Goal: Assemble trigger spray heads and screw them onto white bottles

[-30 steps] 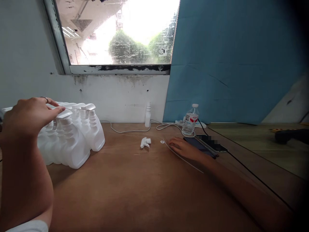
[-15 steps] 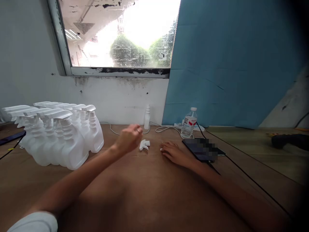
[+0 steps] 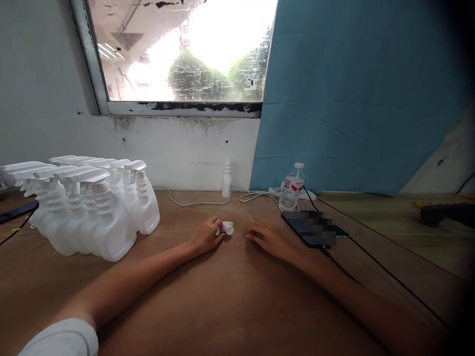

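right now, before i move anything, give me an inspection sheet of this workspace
surface: brown table, lightly marked
job's things: white spray bottles standing in rows; loose spray head; slim white bottle upright near the wall
clutter: water bottle, capped; dark phones to the right; another phone far left
hands: left hand closed on the spray head; right hand at a small white piece, grip unclear
cables: white cord along the back; black cord crossing the right side
surroundings: window, worn frame; blue sheet covering the wall at right
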A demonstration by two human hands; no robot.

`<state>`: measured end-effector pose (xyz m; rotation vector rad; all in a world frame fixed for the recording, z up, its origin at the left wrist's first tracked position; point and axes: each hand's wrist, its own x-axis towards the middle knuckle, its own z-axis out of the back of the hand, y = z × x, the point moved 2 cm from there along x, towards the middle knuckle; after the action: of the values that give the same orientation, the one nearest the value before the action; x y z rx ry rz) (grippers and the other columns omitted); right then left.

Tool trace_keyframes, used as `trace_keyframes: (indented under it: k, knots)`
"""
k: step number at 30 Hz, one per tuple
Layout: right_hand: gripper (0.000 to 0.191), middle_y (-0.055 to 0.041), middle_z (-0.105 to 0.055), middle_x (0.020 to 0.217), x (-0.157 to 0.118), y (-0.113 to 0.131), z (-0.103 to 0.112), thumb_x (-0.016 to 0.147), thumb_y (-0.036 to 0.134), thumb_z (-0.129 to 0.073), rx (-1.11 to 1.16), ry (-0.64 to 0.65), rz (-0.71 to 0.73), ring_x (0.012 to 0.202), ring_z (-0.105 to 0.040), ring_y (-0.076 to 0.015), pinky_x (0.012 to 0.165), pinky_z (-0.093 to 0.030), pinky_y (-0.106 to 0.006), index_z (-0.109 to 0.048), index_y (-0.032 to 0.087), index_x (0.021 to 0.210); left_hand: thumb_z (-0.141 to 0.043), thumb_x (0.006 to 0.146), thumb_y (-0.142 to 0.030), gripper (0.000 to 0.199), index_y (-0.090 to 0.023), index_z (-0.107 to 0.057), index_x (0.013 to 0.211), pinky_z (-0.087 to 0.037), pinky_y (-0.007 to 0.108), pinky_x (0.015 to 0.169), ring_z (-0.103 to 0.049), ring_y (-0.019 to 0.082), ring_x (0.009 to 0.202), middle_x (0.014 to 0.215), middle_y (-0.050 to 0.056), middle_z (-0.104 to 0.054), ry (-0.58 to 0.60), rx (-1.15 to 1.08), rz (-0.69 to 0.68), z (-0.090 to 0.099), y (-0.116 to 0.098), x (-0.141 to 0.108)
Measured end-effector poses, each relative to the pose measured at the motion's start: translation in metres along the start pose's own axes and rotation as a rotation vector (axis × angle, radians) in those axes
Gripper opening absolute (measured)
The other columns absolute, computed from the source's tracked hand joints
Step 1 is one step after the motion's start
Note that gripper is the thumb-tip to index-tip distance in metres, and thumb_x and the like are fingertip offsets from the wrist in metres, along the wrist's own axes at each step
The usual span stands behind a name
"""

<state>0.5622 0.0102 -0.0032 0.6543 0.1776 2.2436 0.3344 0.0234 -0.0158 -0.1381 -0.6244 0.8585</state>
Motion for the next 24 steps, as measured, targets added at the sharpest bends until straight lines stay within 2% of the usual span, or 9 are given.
trace_keyframes:
  k: [8,13,19,24]
  knots:
    - [0.017,-0.0067,-0.065,0.088,-0.002,0.023,0.009,0.093,0.029,-0.045,0.073,-0.187,0.049,0.084,-0.060,-0.0205,0.079,-0.050,-0.036,-0.060,0.022,0.089,-0.048,0.089,-0.039,0.021,-0.019,-0.051,0.085,-0.040,0.022,0.061,-0.053,0.013,0.064,0.075,0.000,-0.059,-0.002,-0.165,0.022,-0.004,-0.016,-0.011]
    - [0.016,-0.0077,-0.064,0.087,-0.005,0.039,0.013,0.094,0.030,-0.043,0.087,-0.259,0.130,0.082,-0.061,-0.0206,0.077,-0.052,-0.036,-0.057,0.023,0.088,-0.050,0.088,-0.041,0.022,-0.019,-0.051,0.084,-0.041,0.021,0.059,-0.055,0.012,0.062,0.074,0.000,-0.061,0.064,-0.297,0.029,-0.009,-0.027,-0.017]
    - [0.016,-0.0076,-0.065,0.094,-0.010,0.045,0.005,0.093,0.019,-0.041,0.034,-0.160,0.281,0.086,-0.062,-0.0184,0.078,-0.052,-0.034,-0.056,0.023,0.096,-0.050,0.088,-0.039,0.019,-0.020,-0.052,0.089,-0.045,0.023,0.066,-0.062,0.014,0.071,0.085,0.002,-0.066,0.099,-0.364,0.006,-0.005,-0.032,-0.020]
    - [0.020,-0.0080,-0.066,0.099,-0.011,0.047,0.006,0.092,0.015,-0.041,0.008,-0.109,0.328,0.090,-0.062,-0.0190,0.081,-0.051,-0.035,-0.058,0.022,0.100,-0.050,0.089,-0.037,0.022,-0.021,-0.049,0.104,-0.046,0.022,0.068,-0.064,0.014,0.077,0.092,0.002,-0.068,0.134,-0.434,-0.035,-0.002,-0.035,-0.021]
